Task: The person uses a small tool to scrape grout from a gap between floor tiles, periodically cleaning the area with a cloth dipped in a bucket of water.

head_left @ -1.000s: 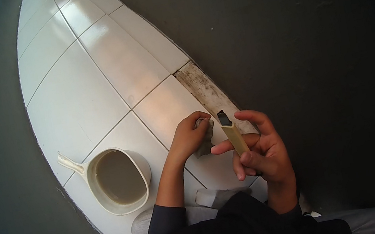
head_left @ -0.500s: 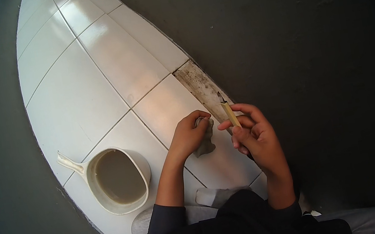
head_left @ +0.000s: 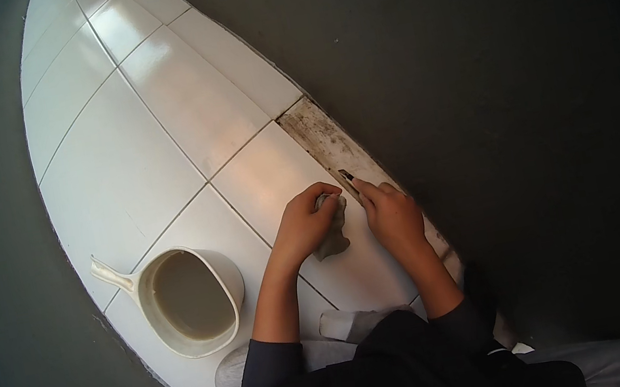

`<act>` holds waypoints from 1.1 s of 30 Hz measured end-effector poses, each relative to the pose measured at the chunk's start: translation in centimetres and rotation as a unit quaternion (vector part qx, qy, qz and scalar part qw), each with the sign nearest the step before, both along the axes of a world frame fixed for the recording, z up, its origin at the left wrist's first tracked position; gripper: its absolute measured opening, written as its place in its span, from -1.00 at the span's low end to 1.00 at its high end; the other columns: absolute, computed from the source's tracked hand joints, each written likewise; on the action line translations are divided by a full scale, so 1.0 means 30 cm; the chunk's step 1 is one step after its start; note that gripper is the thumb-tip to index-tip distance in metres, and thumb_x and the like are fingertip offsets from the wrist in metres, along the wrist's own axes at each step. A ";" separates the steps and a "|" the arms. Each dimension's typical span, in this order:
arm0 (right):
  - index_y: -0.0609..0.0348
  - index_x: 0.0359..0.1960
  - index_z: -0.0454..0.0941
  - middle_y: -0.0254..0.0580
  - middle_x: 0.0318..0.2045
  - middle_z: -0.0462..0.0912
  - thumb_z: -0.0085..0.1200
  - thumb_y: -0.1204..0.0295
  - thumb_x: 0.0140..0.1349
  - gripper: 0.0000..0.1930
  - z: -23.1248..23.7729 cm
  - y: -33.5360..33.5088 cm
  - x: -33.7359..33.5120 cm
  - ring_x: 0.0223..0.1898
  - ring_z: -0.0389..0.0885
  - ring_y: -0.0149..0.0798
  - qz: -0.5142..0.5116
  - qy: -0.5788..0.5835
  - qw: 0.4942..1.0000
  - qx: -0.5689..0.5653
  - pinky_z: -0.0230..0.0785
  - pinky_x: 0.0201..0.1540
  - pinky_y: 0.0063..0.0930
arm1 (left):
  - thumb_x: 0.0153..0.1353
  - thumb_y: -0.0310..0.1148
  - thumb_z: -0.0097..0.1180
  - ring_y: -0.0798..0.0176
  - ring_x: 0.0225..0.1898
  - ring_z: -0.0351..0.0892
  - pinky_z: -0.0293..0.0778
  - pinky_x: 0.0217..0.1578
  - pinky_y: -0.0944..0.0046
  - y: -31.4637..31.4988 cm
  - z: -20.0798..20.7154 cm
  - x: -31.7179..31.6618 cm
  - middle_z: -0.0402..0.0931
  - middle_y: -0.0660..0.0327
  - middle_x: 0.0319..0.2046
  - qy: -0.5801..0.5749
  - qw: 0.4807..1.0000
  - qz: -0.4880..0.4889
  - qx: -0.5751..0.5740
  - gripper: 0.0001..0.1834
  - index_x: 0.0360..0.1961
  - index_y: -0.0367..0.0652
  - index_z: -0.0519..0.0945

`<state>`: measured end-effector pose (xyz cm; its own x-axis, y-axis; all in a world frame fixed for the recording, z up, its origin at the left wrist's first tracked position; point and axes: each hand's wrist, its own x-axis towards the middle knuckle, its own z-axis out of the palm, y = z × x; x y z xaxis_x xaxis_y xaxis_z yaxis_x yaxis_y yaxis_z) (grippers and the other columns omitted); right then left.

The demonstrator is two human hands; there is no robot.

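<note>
My left hand (head_left: 308,220) is closed around a crumpled grey cloth (head_left: 333,244), which hangs below the fingers onto the white tile. Just to its right, my right hand (head_left: 393,216) grips a yellow-handled utility knife (head_left: 347,177), the handle now mostly covered by the hand. Its dark blade tip points up and left, beside the long edge of the bare strip (head_left: 318,135). That strip, beige with dark stains, lacks the white tile surface. Whether the blade touches it I cannot tell.
A white dipper (head_left: 234,276) with murky grey-brown water stands on the white tiled ledge (head_left: 98,176) at my left. Its handle points to the far left. Dark grey floor (head_left: 497,137) lies on both sides of the ledge. My legs are at the near edge.
My right hand has turned over, from palm up with the knife raised to palm down with its tip lower and further left. The left hand keeps its hold on the cloth.
</note>
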<state>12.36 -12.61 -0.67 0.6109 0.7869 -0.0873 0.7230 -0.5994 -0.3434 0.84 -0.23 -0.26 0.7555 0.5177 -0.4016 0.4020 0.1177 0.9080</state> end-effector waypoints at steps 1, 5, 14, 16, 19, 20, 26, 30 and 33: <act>-0.13 0.00 0.54 -0.14 -0.41 0.58 -0.02 0.35 0.20 -0.69 0.007 0.039 0.026 -0.46 0.61 -0.03 -0.006 -0.009 1.000 0.001 0.48 -0.37 -0.21 | 0.24 -0.32 -0.02 0.38 -0.26 0.50 0.41 -0.19 0.39 -0.005 0.017 0.012 0.56 0.20 -0.31 0.013 1.000 -0.013 -0.020 -0.74 -0.14 -0.22 0.56; -0.12 -0.06 0.57 -0.11 -0.43 0.60 -0.03 0.32 0.20 -0.72 0.031 0.081 0.032 -0.45 0.62 -0.03 0.009 -0.019 1.000 0.001 0.49 -0.38 -0.22 | 0.24 -0.32 -0.02 0.39 -0.27 0.50 0.41 -0.19 0.39 0.001 0.017 0.007 0.56 0.21 -0.31 0.014 0.999 -0.006 -0.028 -0.74 -0.14 -0.22 0.56; -0.13 -0.14 0.61 -0.13 -0.43 0.61 0.00 0.31 0.18 -0.77 0.032 0.046 0.029 -0.41 0.62 -0.05 -0.010 0.008 1.000 -0.003 0.48 -0.34 -0.21 | 0.21 -0.30 0.00 0.36 -0.29 0.51 0.43 -0.21 0.37 -0.010 0.013 0.007 0.57 0.18 -0.34 0.037 0.999 -0.031 0.021 -0.73 -0.16 -0.24 0.56; -0.14 -0.13 0.61 -0.13 -0.42 0.62 0.01 0.31 0.18 -0.76 0.036 0.075 0.051 -0.40 0.62 -0.05 0.007 0.004 1.000 0.016 0.48 -0.33 -0.21 | 0.20 -0.29 0.00 0.35 -0.31 0.51 0.43 -0.22 0.36 -0.006 0.010 0.010 0.57 0.16 -0.36 0.045 0.998 -0.033 0.022 -0.73 -0.18 -0.25 0.57; -0.11 -0.17 0.63 -0.13 -0.37 0.63 0.04 0.34 0.16 -0.79 0.053 0.058 0.043 -0.33 0.61 -0.03 0.006 0.036 0.999 0.002 0.46 -0.27 -0.22 | 0.19 -0.29 0.00 0.34 -0.32 0.52 0.43 -0.23 0.35 0.012 0.000 -0.022 0.57 0.16 -0.37 0.051 0.998 -0.016 0.030 -0.73 -0.20 -0.25 0.57; -0.12 -0.16 0.62 -0.13 -0.37 0.63 0.03 0.33 0.17 -0.78 0.053 -0.003 0.042 -0.35 0.61 -0.03 0.003 0.046 0.999 -0.006 0.47 -0.29 -0.22 | 0.19 -0.29 0.00 0.34 -0.32 0.52 0.43 -0.23 0.35 0.010 -0.002 -0.016 0.57 0.16 -0.37 0.047 0.998 -0.016 0.030 -0.73 -0.20 -0.25 0.57; -0.12 -0.17 0.63 -0.13 -0.35 0.63 0.01 0.32 0.18 -0.78 0.021 0.081 0.046 -0.33 0.62 -0.04 0.016 0.054 0.998 0.018 0.47 -0.27 -0.22 | 0.20 -0.28 -0.01 0.34 -0.33 0.52 0.43 -0.23 0.35 -0.007 -0.005 -0.003 0.57 0.15 -0.39 0.044 0.998 -0.014 0.042 -0.73 -0.21 -0.25 0.57; -0.11 -0.17 0.64 -0.13 -0.32 0.64 0.02 0.31 0.17 -0.78 0.030 0.193 0.082 -0.31 0.61 -0.04 0.026 0.045 0.998 0.020 0.46 -0.25 -0.22 | 0.20 -0.28 -0.02 0.33 -0.32 0.53 0.43 -0.22 0.35 0.006 0.016 0.003 0.58 0.14 -0.38 0.050 0.998 0.009 0.049 -0.72 -0.21 -0.26 0.57; -0.12 -0.17 0.64 -0.13 -0.32 0.64 0.03 0.31 0.17 -0.78 0.023 0.097 0.057 -0.32 0.61 -0.03 0.022 0.060 0.998 0.013 0.46 -0.27 -0.21 | 0.20 -0.28 -0.02 0.33 -0.32 0.53 0.43 -0.22 0.34 0.009 0.011 -0.009 0.58 0.14 -0.38 0.057 0.997 0.020 0.053 -0.72 -0.21 -0.26 0.57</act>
